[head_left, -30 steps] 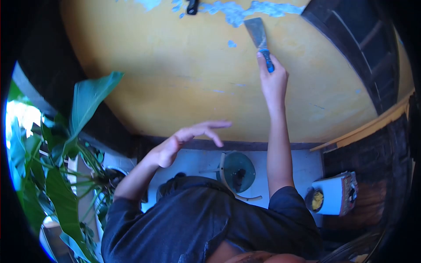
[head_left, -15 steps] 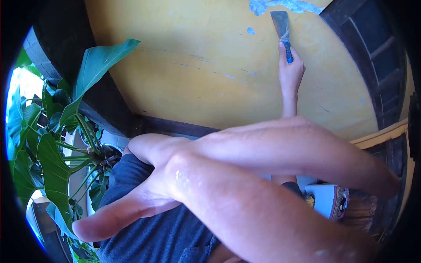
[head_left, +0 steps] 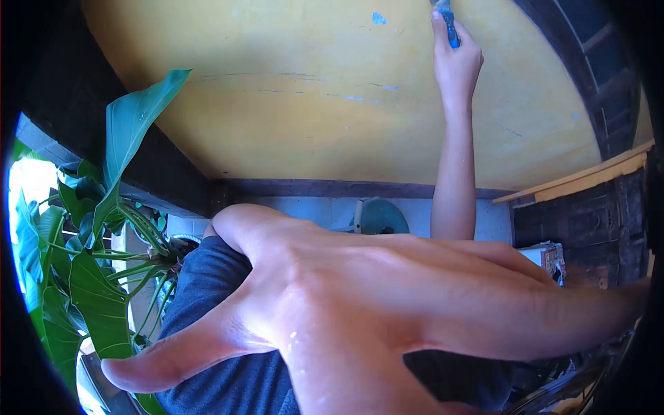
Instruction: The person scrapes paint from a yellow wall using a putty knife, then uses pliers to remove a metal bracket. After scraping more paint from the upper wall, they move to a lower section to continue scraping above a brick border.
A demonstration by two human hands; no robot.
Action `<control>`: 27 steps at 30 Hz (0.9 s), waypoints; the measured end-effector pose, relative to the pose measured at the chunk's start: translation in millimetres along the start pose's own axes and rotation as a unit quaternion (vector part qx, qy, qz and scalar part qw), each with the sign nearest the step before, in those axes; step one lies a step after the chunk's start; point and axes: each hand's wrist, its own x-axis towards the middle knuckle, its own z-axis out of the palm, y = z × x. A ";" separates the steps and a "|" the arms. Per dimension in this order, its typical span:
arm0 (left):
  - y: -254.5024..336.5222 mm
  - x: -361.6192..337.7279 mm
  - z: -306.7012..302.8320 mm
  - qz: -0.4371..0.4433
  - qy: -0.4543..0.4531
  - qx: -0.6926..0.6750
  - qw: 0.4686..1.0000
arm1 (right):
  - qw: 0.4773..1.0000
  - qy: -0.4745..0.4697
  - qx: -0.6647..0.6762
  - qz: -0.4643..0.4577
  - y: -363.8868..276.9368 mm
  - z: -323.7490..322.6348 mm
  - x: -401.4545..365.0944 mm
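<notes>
Right hand (head_left: 459,66): arm reaching out before the wall (head_left: 277,138); its fingers are wrapped around the handle of the scraper (head_left: 448,24), thumb laid along the near side.
Scraper: pinched in the right fingers, the blue butt of its handle poking out below the thumb; the blade runs on past the fingertips and out at the top, so whether it touches the wall cannot be told.
Left hand (head_left: 332,297): raised close to the camera; fingers spread, thumb well out to the side, a gap open between two of the other fingers. White flecks dot the skin.
Wall marks: a pale blue patch (head_left: 379,19) lies to the left of the right fingers; thin scratches (head_left: 346,97) run farther left and lower.
Plant (head_left: 100,304): broad green leaves, left of the left thumb.
Shirt (head_left: 200,325): dark cloth behind the left thumb.
Green disc (head_left: 387,218): above the left fingers, well below the right ones, partly hidden; a pale bar (head_left: 358,216) stands at its left edge.
Box (head_left: 543,256): just above the left fingers, partly covered by them.
</notes>
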 end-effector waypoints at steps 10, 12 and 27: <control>24.0 -21.4 -34.7 -0.007 0.039 -0.047 0.998 | 0.999 0.043 -0.006 -0.021 -1.2 7.9 0.0; 25.3 -23.7 -39.5 -0.007 0.039 -0.059 0.997 | 0.999 0.034 -0.018 0.005 -11.2 6.4 6.9; 32.0 -30.6 -68.5 -0.022 0.053 -0.137 0.989 | 0.997 0.077 -0.023 -0.003 -19.0 6.0 3.0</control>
